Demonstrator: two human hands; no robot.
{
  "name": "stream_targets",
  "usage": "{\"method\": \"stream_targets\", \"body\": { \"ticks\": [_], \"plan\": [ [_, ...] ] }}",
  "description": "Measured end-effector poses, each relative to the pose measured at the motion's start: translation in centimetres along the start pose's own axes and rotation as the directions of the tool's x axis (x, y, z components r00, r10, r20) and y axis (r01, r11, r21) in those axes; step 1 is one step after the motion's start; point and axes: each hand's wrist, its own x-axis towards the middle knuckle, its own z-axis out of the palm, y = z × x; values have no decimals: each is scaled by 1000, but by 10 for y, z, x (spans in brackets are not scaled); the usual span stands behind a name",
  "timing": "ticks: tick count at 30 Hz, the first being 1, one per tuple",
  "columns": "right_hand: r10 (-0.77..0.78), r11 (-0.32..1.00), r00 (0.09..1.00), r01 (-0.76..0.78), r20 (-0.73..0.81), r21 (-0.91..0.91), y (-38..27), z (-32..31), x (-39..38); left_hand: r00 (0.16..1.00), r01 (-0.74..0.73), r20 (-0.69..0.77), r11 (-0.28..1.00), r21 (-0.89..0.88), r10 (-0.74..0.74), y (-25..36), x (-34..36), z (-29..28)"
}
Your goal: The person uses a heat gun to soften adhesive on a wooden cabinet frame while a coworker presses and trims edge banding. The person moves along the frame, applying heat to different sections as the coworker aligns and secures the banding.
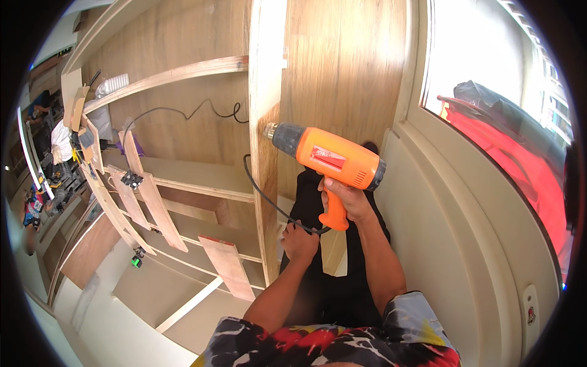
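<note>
An orange heat gun (336, 156) with a black front collar and a metal nozzle is held by its handle in my right hand (348, 199), which is closed round the grip. Its nozzle points left, close to the edge of an upright wooden panel (268, 92). From the base of the handle a black power cord (266, 197) loops left and goes behind that panel. My left hand (299, 241) is lower down, left of the handle, with its fingers curled on the cord. Part of those fingers is hidden.
Left of the upright stands an open wooden shelf frame (226, 191) with loose boards (226, 266) leaning on it. A cream door panel (446, 238) with a window closes off the right side. Red and dark bags (507, 153) show through the glass. Cluttered tools (58, 183) lie far left.
</note>
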Motion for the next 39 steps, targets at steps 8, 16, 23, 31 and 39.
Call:
{"method": "stream_targets", "body": {
  "ticks": [8, 16, 23, 31, 39],
  "plan": [
    [-24, 1000, 999, 24, -49, -4, 14, -10, 24, 1000, 12, -23, 1000, 10, -12, 0, 1, 7],
    [-3, 1000, 979, 3, -202, 0, 21, -25, 65, 997, 8, -71, 1000, 19, -7, 3, -4, 13],
    [-45, 990, 999, 47, -17, 134, 28, -26, -6, 999, 8, -31, 1000, 1, -8, 11, -7, 8],
    [-16, 966, 981, 66, -196, 249, 31, -36, -44, 995, -25, -92, 998, 59, 30, 13, -15, 8],
    [-55, 997, 998, 56, -17, 55, 8, -32, -4, 997, -2, -83, 999, 47, 6, 20, -19, 15]
  ]
}}
